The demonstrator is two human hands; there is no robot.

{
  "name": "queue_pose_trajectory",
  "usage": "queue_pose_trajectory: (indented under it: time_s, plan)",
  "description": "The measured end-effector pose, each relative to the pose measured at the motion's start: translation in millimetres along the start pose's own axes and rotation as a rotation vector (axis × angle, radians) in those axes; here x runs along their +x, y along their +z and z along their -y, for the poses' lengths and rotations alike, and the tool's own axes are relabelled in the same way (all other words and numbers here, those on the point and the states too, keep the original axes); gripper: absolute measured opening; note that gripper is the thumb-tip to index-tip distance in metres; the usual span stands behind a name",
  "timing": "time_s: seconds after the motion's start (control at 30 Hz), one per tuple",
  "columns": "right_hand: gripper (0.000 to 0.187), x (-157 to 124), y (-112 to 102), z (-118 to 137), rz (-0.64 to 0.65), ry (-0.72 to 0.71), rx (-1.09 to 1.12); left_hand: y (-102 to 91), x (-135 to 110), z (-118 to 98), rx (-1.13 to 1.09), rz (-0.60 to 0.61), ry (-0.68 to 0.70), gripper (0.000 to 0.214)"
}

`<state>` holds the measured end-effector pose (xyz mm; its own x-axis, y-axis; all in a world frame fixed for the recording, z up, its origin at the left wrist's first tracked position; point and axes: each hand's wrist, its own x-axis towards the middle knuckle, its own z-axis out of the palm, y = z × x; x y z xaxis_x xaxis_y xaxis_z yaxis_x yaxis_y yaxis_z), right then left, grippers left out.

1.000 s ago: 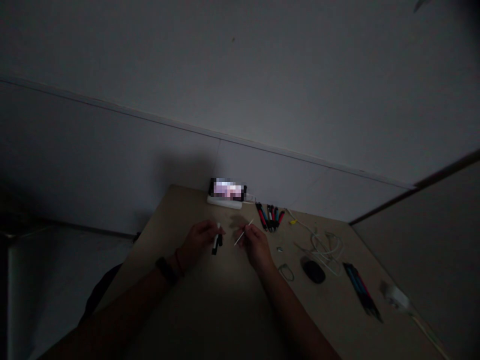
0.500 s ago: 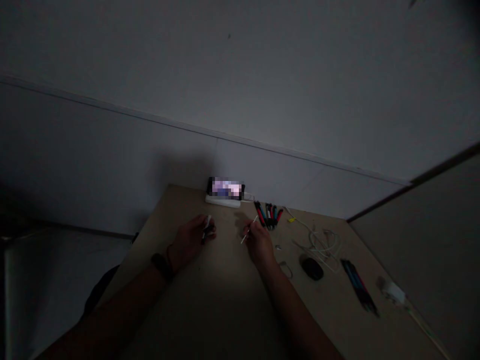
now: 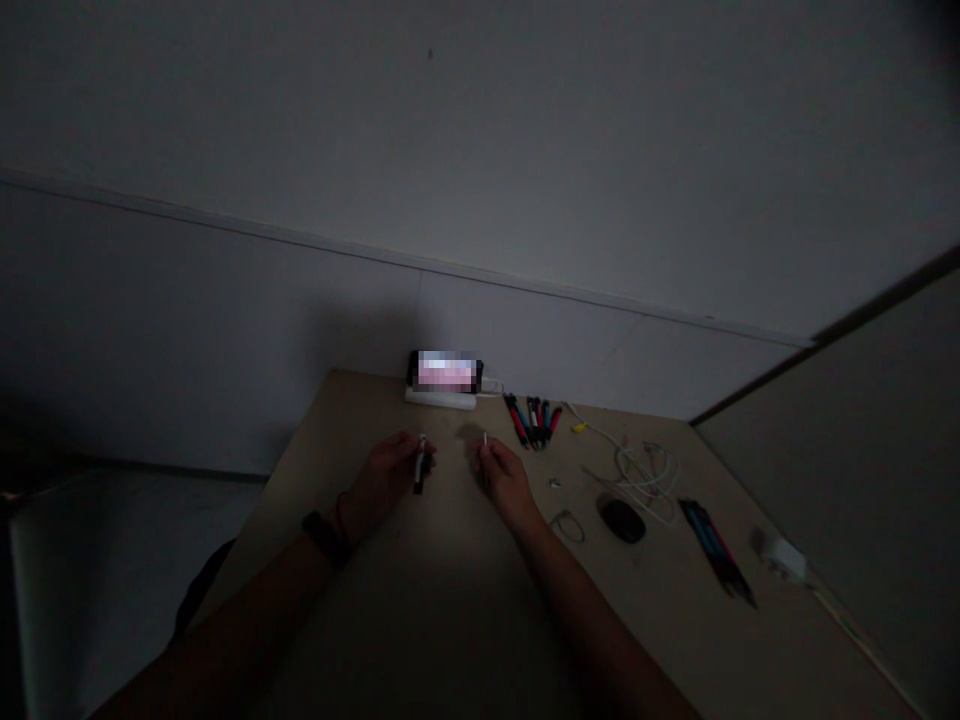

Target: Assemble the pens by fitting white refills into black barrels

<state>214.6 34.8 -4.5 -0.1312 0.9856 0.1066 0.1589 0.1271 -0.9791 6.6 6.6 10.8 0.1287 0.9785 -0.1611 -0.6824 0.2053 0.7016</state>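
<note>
My left hand (image 3: 386, 472) is closed around a black-and-white pen barrel (image 3: 418, 474), tilted nearly upright above the table. To the right, my right hand (image 3: 507, 482) pinches a thin white stick that looks like a pen refill (image 3: 485, 438); its lower part is hard to see in the dim light. A gap separates the two hands, and what they hold does not touch. Just beyond my right hand, several pens (image 3: 534, 422) in red, blue, white and black lie fanned out. A small light-coloured piece (image 3: 555, 483) lies beside my right wrist.
A lit phone (image 3: 445, 372) leans on a white block (image 3: 440, 399) by the wall. On the right are a coiled white cable (image 3: 637, 480), a black mouse (image 3: 622, 520), a bundle of pens (image 3: 718, 553) and a white plug (image 3: 784, 560). A thin loop (image 3: 570, 526) lies near my right forearm.
The pen refill has swung from a slant to nearly upright as my right hand turned. The pen barrel is also more upright and my left hand slightly farther right. The camera view has shifted slightly.
</note>
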Motion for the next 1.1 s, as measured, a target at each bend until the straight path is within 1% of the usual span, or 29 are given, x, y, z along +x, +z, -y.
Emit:
queue_pose_trajectory:
  time_s: [0.1,0.2,0.27,0.33,0.4,0.47,0.53,0.6,0.67,0.73,0.9,1.1]
  plan:
    - [0.047,-2,2,3,0.013,-0.017,-0.07,0.7,0,-1,0.027,-0.006,0.006,0.022]
    - [0.039,-4,4,9,0.036,-0.054,-0.212,0.8,0,-2,0.063,-0.016,-0.001,0.021]
    - [0.032,-4,2,15,0.032,-0.066,-0.365,0.6,0,-2,0.085,-0.021,-0.004,0.021]
    - [0.028,-3,-6,25,0.018,-0.019,-0.57,0.3,1,-2,0.107,-0.021,-0.007,0.023]
    - [0.025,-1,-22,36,0.059,0.062,-0.795,-0.3,2,0,0.132,-0.02,-0.005,0.027]
    - [0.027,1,-45,48,0.122,0.146,-0.977,-1.0,3,1,0.157,-0.017,-0.002,0.029]
    - [0.025,2,-70,57,0.113,0.268,-1.123,-1.3,3,2,0.171,-0.014,0.002,0.029]
    - [0.02,2,-93,63,0.089,0.37,-1.219,-1.0,3,2,0.181,-0.01,0.004,0.029]
    - [0.019,0,-107,64,0.078,0.411,-1.275,-0.1,2,2,0.193,-0.011,0.005,0.029]
    - [0.018,-1,-113,62,0.087,0.437,-1.288,0.8,1,1,0.204,-0.014,0.002,0.029]
    - [0.018,-1,-113,50,0.131,0.437,-1.29,-0.2,1,1,0.202,-0.014,0.012,0.029]
    - [0.018,3,-113,45,0.098,0.44,-1.258,-2.4,3,2,0.208,-0.002,0.01,0.03]
